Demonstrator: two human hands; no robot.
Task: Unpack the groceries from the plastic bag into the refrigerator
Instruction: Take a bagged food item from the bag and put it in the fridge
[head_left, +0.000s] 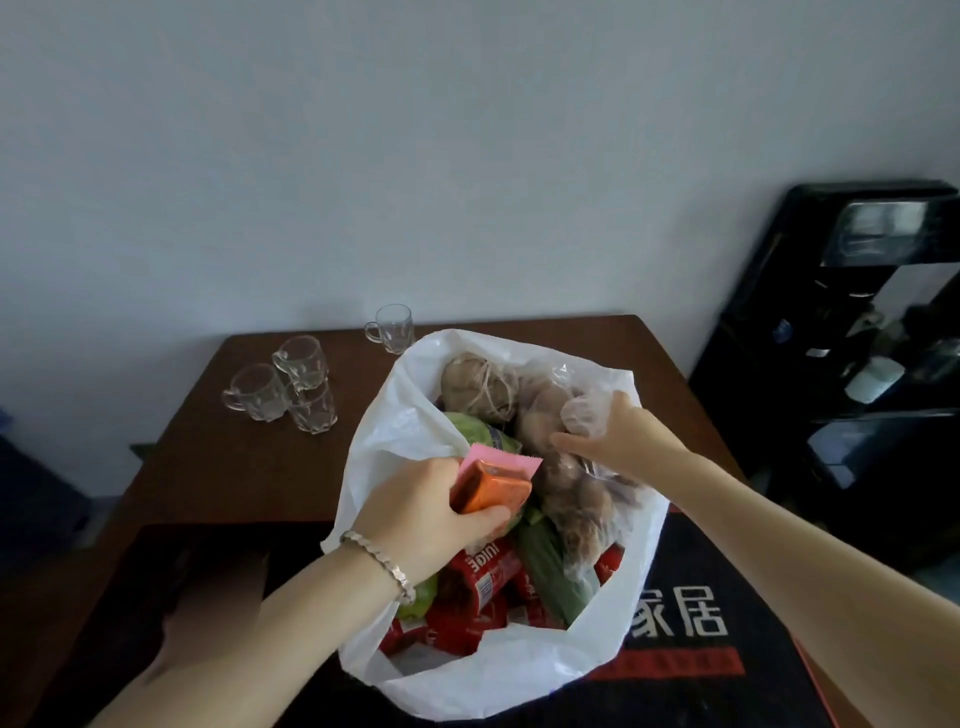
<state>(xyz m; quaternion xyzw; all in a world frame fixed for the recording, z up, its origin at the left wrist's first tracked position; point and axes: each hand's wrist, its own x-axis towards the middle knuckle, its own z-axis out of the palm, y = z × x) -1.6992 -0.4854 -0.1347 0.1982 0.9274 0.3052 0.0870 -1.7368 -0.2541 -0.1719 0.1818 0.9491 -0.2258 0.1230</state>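
A brown wooden table (234, 457) is placed against a pale wall (415, 156). On its far left part, three clear glass cups (302, 361) with handles are grouped closely together, and a fourth glass cup (392, 327) is set apart from them, near the wall. The near part of the table is covered by a black mat (727, 561), on which white characters (675, 618) and a red band (675, 667) are printed. At the right, a black appliance (831, 364) is seen beside the table, and a white cup (875, 378) is kept in it.

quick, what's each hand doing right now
Left hand: holding an orange box.
Right hand: gripping the clear bag by its bunched top.
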